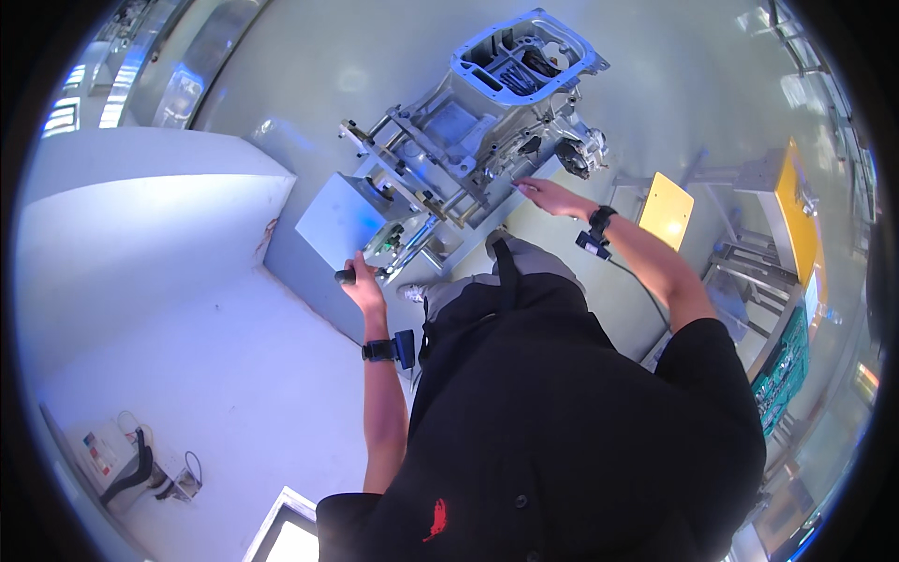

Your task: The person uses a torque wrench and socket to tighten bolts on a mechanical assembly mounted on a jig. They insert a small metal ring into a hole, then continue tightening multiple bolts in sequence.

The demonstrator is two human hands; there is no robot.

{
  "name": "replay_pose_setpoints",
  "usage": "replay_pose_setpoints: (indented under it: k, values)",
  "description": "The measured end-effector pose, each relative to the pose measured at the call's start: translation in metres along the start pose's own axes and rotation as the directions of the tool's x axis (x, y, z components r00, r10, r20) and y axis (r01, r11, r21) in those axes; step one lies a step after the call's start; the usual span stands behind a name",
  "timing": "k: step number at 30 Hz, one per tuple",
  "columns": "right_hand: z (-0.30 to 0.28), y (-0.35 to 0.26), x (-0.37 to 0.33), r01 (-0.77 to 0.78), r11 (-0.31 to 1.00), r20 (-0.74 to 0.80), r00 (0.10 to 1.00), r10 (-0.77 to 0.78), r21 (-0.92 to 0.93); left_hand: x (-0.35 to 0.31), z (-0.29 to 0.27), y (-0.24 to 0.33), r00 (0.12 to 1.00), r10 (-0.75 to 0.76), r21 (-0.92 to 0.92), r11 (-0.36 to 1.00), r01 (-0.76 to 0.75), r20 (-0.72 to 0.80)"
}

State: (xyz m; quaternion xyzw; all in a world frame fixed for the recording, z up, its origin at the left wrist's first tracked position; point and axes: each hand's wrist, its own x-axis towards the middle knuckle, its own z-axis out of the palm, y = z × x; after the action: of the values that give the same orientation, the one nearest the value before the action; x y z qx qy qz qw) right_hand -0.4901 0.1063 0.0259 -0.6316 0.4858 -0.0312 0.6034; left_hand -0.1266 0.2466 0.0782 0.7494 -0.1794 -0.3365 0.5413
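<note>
A grey metal casting, like a gearbox or engine housing, is mounted on a metal stand frame ahead of me. Its upper part is an open oval-edged cavity with dark parts inside. To the left, my left hand is closed round a black crank handle, beside a shiny rod of the stand. My right hand reaches to the casting's near right side, fingers pinched together at its lower edge. Something small may be at the fingertips, too small to name.
A pale box-shaped panel stands next to the crank. A large white surface fills the left side. To the right are a yellow stool, a yellow-topped bench and a green tray of small parts. A cable trails from my right wrist.
</note>
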Motion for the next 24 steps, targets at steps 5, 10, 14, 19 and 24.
replay_pose_setpoints:
  k: [5, 10, 14, 19, 24]
  values:
    - [0.034, 0.007, 0.004, 0.075, 0.989, -0.015, 0.997, -0.073, 0.127, 0.002, -0.007, -0.002, 1.0, 0.006, 0.006, 1.0, -0.006, 0.027]
    - [0.043, 0.005, 0.004, -0.034, 0.972, 0.077, 0.997, 0.017, 0.231, -0.004, -0.001, 0.007, 1.0, -0.01, 0.023, 1.0, 0.01, 0.021]
    - [0.061, 0.03, 0.017, 0.199, 0.971, -0.179, 0.968, -0.175, 0.129, -0.004, 0.0, 0.007, 0.999, 0.03, 0.064, 0.997, -0.032, 0.033]
    - [0.022, -0.033, 0.012, -0.397, 0.823, 0.315, 0.906, 0.281, 0.407, -0.008, 0.001, 0.011, 0.999, 0.035, 0.019, 0.999, -0.035, 0.042]
    - [-0.001, -0.063, 0.026, -0.731, 0.117, 0.695, 0.678, 0.241, 0.673, -0.005, 0.0, 0.004, 0.998, 0.065, 0.105, 0.992, -0.067, 0.018]
